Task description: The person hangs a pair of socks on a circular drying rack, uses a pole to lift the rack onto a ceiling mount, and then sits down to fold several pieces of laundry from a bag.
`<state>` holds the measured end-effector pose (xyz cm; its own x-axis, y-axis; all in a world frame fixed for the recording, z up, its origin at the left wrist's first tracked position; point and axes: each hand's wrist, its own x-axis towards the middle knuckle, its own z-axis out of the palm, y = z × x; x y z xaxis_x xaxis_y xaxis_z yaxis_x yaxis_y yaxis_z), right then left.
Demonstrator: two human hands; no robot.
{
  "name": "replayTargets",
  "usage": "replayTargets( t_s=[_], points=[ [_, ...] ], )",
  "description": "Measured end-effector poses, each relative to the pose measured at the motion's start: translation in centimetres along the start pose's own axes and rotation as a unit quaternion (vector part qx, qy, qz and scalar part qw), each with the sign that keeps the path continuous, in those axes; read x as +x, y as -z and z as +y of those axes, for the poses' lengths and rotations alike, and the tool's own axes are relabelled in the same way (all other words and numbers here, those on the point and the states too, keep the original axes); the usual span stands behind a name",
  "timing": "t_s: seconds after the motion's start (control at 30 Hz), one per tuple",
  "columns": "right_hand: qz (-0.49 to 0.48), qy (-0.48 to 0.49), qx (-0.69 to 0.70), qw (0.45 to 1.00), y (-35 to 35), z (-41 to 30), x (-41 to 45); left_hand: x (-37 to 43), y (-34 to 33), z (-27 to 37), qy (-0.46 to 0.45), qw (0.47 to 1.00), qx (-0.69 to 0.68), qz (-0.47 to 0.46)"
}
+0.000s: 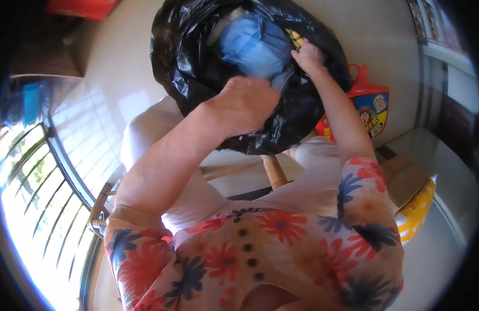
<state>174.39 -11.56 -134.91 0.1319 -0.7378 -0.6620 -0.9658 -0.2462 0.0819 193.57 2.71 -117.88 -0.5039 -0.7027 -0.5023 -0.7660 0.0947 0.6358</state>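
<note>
A large black plastic bag (200,93) gapes in front of my knees, its rim spread wide. Bunched blue cloth (255,42), partly blurred, fills the middle of its mouth. My left hand (247,105) is curled into a fist at the near edge of this cloth and appears to grip it; the fingertips are hidden beneath. On the far right inside the bag, my right hand (310,57) has its thumb and fingers closed at a yellow-and-black checked cloth (295,39). Some pale material (222,27) shows behind the blue cloth.
A red carrier bag with cartoon figures (369,107) stands right of the black bag. A cardboard piece (404,179) and a yellow patterned package (418,212) lie at my right. Wooden chair parts (274,171) show between my legs. A barred window (45,186) is on the left.
</note>
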Motion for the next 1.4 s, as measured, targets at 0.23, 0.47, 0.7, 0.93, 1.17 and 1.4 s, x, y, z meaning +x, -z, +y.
replayTargets(
  t_s=[0.23,0.47,0.7,0.93,1.17,1.4],
  points=[
    [0.105,-0.079,-0.14,0.981,-0.6,1.0,3.4,0.5,2.6,-0.7,-0.012,0.997,-0.036,0.072],
    [-0.044,-0.046,-0.041,0.997,-0.5,3.9,6.2,-1.3,1.6,-1.9,-0.012,0.996,-0.059,0.06],
    [-0.24,0.161,0.075,0.954,7.8,0.6,-6.5,-1.8,-0.5,-3.6,0.093,0.992,-0.035,0.08],
    [-0.306,0.249,0.297,0.87,-1.0,-7.7,-26.7,-15.0,-18.6,-6.5,-0.05,0.895,-0.362,0.256],
    [-0.191,0.352,0.366,0.84,2.7,-8.9,-35.6,-24.4,-13.8,-2.2,-0.1,0.837,-0.449,0.298],
    [-0.077,0.415,0.424,0.802,30.5,-8.9,-36.7,-25.4,12.5,8.7,-0.236,0.768,-0.458,0.38]
  ],
)
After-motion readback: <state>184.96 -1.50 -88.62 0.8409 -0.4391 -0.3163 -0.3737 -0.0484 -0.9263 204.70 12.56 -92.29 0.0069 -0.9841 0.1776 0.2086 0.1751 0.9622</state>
